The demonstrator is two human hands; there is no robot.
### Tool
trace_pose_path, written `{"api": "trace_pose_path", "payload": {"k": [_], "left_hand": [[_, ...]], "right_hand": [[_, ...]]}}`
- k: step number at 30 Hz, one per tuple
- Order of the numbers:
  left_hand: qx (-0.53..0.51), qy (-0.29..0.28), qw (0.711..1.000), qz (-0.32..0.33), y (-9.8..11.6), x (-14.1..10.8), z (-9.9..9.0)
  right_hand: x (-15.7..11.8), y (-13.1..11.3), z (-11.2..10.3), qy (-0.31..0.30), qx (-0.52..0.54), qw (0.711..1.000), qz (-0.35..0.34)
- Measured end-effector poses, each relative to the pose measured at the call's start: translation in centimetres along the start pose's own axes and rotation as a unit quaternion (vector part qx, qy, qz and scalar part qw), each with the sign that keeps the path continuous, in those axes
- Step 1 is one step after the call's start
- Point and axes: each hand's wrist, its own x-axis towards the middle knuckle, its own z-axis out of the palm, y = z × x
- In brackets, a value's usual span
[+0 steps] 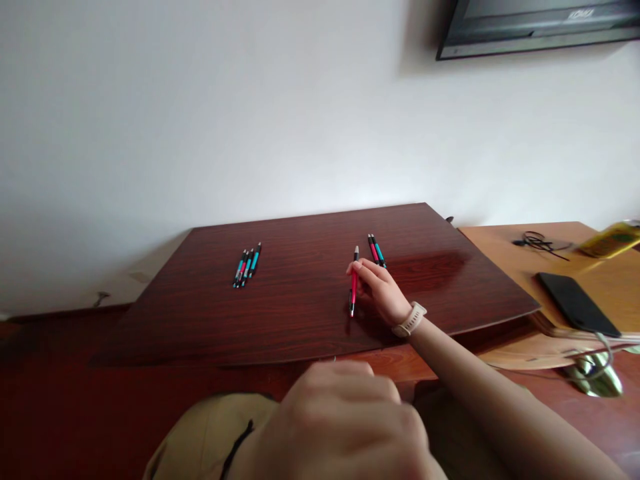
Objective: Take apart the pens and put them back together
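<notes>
My right hand (377, 287) is closed in a pinch around a pink-and-black pen (355, 283). The pen is held lengthwise over the dark wooden table (300, 313), its grey end away from me. Just beyond that hand lie two pens, one pink (373, 249) and one blue (379, 251), partly covered by the fingers. Close to the camera, my left hand (345, 420) is curled into a fist, its back towards me and blurred. Whatever it may hold is hidden. On the table's left part lies a group of several blue and pink pens (247, 265).
To the right, a lighter wooden desk (500, 247) bears a black phone (577, 303), a coiled black cable (537, 240) and a yellow can (613, 239). A white wall (250, 120) rises behind the table, with a dark screen (540, 33) mounted at upper right.
</notes>
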Motion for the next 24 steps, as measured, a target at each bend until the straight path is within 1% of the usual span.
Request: {"api": "trace_pose_path", "payload": {"k": [1,2,4,5,6,7,9,11,12,15,21,24], "left_hand": [[0.015,0.044,0.999,0.002,-0.9,0.4,-0.1],[0.041,0.076,0.996,-0.013,-2.2,0.7,-0.2],[0.074,0.127,0.986,-0.075,-5.5,1.0,-0.3],[0.083,0.140,0.981,-0.107,-7.3,0.9,-0.3],[0.085,0.138,0.978,-0.133,-8.9,0.8,-0.2],[0.079,0.124,0.977,-0.152,-10.3,0.7,-0.2],[0.044,0.076,0.981,-0.173,-12.1,0.6,0.1],[0.006,0.036,0.985,-0.167,-12.9,0.7,0.4],[-0.013,0.026,0.987,-0.159,-13.1,0.9,0.5],[-0.047,0.020,0.989,-0.139,-13.2,1.7,1.0],[-0.013,0.029,0.992,-0.122,-13.7,3.5,1.6],[0.024,0.033,0.992,-0.119,-14.4,4.4,1.7]], "right_hand": [[0.0,0.0,-0.1,0.001,0.006,1.000,-0.002],[0.0,-0.1,-0.2,0.001,0.014,1.000,-0.003],[-0.1,-0.4,-0.4,0.000,0.031,1.000,-0.002],[-0.1,-0.6,-0.5,0.000,0.041,0.999,-0.002],[-0.1,-0.8,-0.6,0.000,0.053,0.999,0.000],[-0.2,-1.0,-0.7,-0.001,0.066,0.998,0.003],[-0.4,-1.5,-0.8,-0.007,0.089,0.996,0.014],[-0.7,-1.8,-1.1,-0.013,0.093,0.995,0.021],[-0.8,-1.9,-1.2,-0.012,0.088,0.996,0.019],[-1.0,-2.0,-1.6,-0.002,0.074,0.997,0.008],[-0.6,-1.9,-2.3,-0.010,0.137,0.990,0.022],[0.0,-1.7,-3.1,0.002,0.101,0.995,0.020]]}}
